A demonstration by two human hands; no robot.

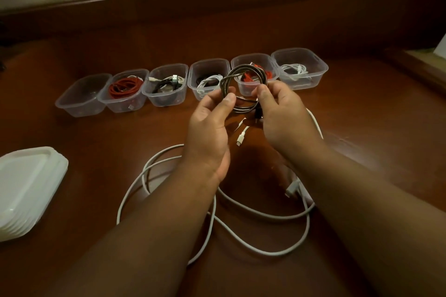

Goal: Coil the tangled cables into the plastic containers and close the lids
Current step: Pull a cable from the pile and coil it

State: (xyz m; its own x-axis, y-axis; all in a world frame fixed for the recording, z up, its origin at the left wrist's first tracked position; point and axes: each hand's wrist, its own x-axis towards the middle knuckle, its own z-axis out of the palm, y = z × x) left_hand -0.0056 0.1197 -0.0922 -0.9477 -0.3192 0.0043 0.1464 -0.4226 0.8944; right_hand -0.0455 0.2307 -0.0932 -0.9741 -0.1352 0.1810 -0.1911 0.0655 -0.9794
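Both hands, left (209, 128) and right (281, 116), pinched a braided coil (243, 90) above the surface (96, 164). Five tubs held cables; leftmost tub (83, 96) empty. White cable (253, 219) uncoiled, lids (26, 188) stacked, unused.

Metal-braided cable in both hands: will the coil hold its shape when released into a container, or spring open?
The metal-braided cable looks stiff: its loops stand round and even between the left hand and right hand. It probably springs wider once released, so the container walls must restrain it. The sheath looks smooth, so possibly slippery.

Home: polished wooden table (96, 142)
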